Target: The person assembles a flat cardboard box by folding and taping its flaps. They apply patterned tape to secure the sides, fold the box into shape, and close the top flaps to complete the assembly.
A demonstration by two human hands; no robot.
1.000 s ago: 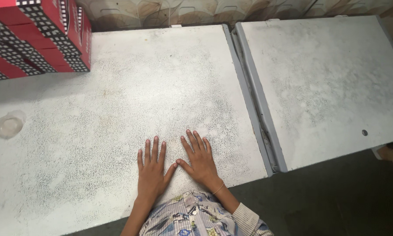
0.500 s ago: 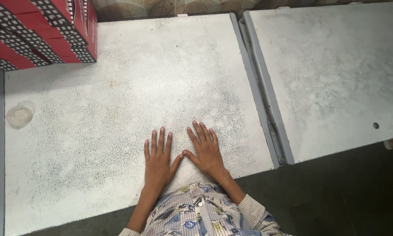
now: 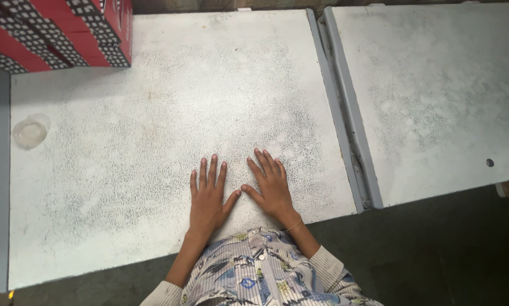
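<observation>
Since a second ago nothing about the hands changes: the left hand (image 3: 207, 195) and right hand (image 3: 271, 184) still lie flat, fingers spread and empty, side by side with thumbs nearly touching on the speckled white table (image 3: 152, 113). Only the view drifts. The red patterned boxes (image 3: 56, 31) stay at the far left corner, untouched.

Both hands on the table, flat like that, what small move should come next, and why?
Probably lift the left hand toward the red patterned boxes at the far left corner. Both it and the right hand lie flat and empty on the speckled table; only a small clear lid lies otherwise nearby.
</observation>
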